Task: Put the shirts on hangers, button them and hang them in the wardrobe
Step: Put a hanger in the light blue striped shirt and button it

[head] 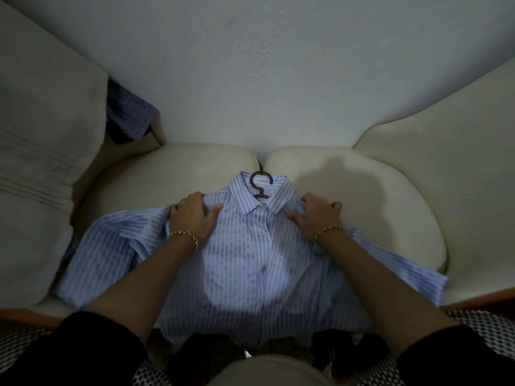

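Pale-blue striped shirt lies front-up across the cream sofa seat, collar away from us and hem toward our knees, so its long axis runs straight out from our body. The hanger is inside it; only the dark hook shows, lying flat in the collar opening.

Our left hand and right hand sit on the two shoulders, one on either side of the collar and equally near it. On each hand the fingers curl over the shoulder edge and the thumb lies on the front, gripping cloth. The button strip runs down between our wrists and looks closed where we can see it.

We judge the lift needs both hands together, or one hand shifting to the hook just beyond.

A dark checked shirt is tucked beside a grey pillow at the left, under a bare pale wall in dim light.
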